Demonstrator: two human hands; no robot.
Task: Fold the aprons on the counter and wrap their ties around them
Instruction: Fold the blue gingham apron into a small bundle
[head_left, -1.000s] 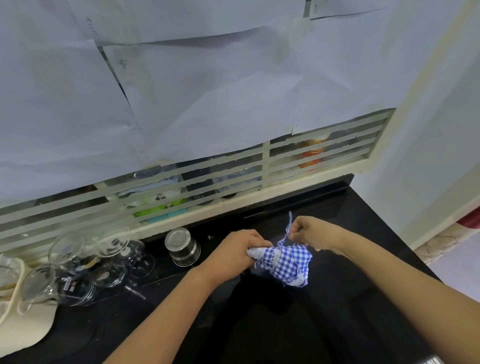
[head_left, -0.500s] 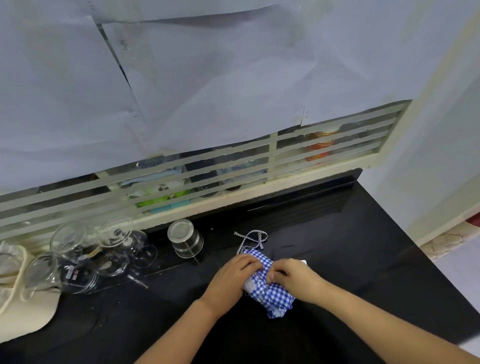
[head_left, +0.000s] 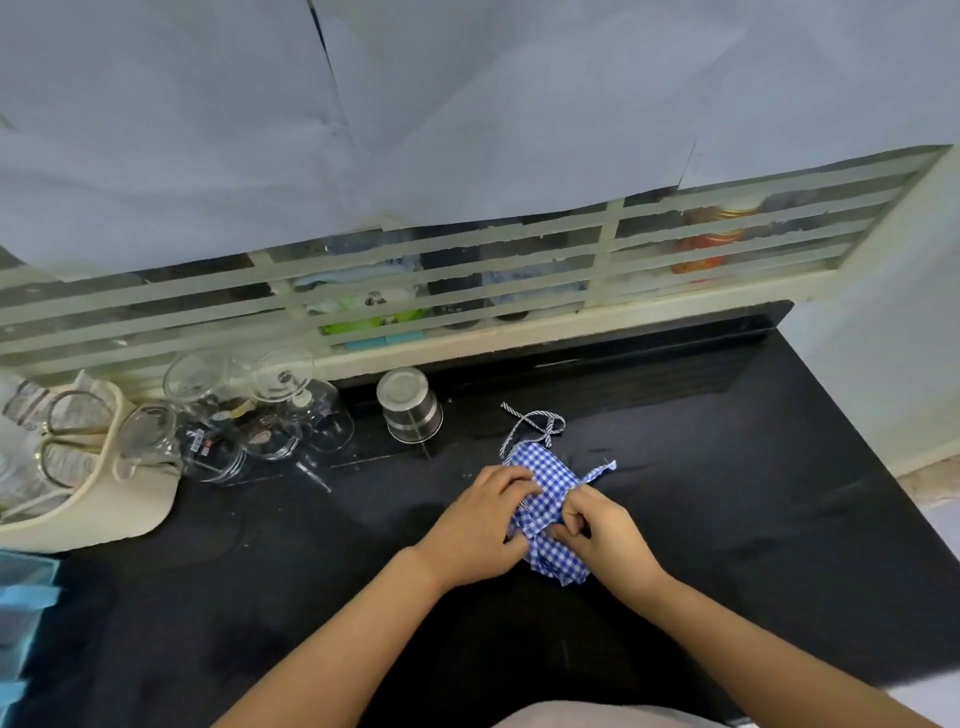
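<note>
Small folded blue-and-white checked cloth apron (head_left: 546, 480) lies mid black table (head_left: 753, 519). Left hand (head_left: 475, 527) grips it and right hand (head_left: 597, 530) pinches it. Striped cord (head_left: 535, 422) trailing loose at twelve o'clock could let the wrap unravel.

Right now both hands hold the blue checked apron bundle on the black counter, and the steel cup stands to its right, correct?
Wrong side: the head view shows the steel cup to the left of the apron bundle, nearer the wall. The left hand and right hand do hold it.
</note>
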